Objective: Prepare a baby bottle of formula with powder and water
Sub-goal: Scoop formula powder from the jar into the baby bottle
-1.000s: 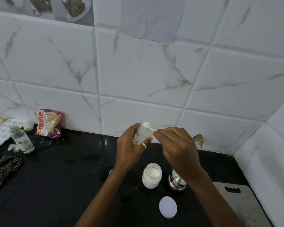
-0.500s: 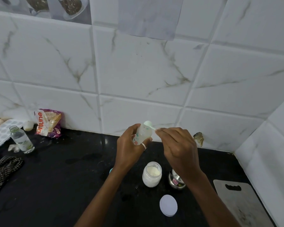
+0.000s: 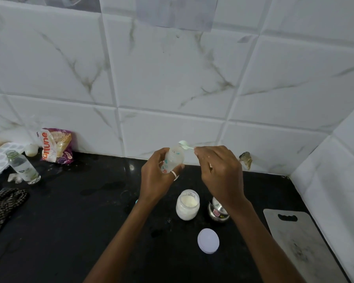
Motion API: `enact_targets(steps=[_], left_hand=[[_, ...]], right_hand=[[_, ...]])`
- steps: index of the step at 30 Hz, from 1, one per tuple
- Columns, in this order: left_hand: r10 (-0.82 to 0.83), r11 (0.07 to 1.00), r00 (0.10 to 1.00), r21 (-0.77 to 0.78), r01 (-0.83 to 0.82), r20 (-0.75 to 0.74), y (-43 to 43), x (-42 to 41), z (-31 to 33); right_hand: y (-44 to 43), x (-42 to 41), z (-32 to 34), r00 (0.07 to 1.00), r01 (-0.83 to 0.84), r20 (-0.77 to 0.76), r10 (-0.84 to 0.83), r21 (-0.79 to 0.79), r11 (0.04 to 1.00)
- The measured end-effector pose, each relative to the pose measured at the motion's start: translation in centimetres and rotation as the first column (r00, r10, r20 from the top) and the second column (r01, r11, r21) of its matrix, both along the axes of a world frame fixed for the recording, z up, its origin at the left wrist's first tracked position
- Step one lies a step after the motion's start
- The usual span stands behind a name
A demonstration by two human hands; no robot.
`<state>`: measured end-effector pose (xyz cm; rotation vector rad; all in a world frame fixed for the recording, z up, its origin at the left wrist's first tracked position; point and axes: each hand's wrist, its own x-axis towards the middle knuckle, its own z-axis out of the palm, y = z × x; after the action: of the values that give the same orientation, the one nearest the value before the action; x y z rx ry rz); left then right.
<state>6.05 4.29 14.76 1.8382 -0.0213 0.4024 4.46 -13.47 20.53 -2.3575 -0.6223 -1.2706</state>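
Bare left forearm [image 3: 119, 242] and right forearm [image 3: 260, 237] come in from the bottom edge, angling up and inward. The 2 hands are raised, close together, not touching. The left hand [image 3: 157, 176] has its back to the camera, fingers and thumb curled round the baby bottle [image 3: 173, 158], ring [image 3: 173, 174] on 1 finger. The right hand [image 3: 219, 172] is knuckles up, wrist bent, fingertips pinching the scoop [image 3: 184, 144] by its handle.

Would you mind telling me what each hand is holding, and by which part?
The left hand grips the bottle round its body; the right hand pinches the scoop by its handle end, bowl at the bottle's mouth.
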Motion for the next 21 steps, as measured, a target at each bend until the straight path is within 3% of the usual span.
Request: enact_targets(steps=[5, 8, 13, 18, 21], left_hand=[[0.011, 1.0, 0.997, -0.013, -0.012, -0.076, 0.6, -0.3, -2.4], [0.035, 0.999, 0.988, 0.014, -0.034, -0.147, 1.2, -0.9, -4.8], [0.038, 0.999, 0.964, 0.031, -0.031, -0.262, 1.8, -2.6, -8.5], [0.025, 1.0, 0.942, 0.019, -0.02, -0.334, 1.5, -3.8, -10.4], [0.021, 1.0, 0.932, 0.022, -0.014, -0.361, 1.5, -4.2, -11.0]], right_hand=[[-0.6, 0.0, -1.9, 0.963, 0.018, -0.246, 0.107, 0.457, 0.889], [-1.3, 0.0, -4.3, 0.887, 0.161, -0.438, 0.148, 0.593, 0.789], [-2.7, -0.1, -10.0, 0.726, 0.335, -0.684, 0.069, 0.44, 0.833], [-2.9, 0.6, -13.5, 0.641, 0.291, -0.763, -0.083, 0.141, 0.946], [-2.4, 1.9, -14.4, 0.537, 0.232, -0.826, -0.168, -0.047, 0.972]])
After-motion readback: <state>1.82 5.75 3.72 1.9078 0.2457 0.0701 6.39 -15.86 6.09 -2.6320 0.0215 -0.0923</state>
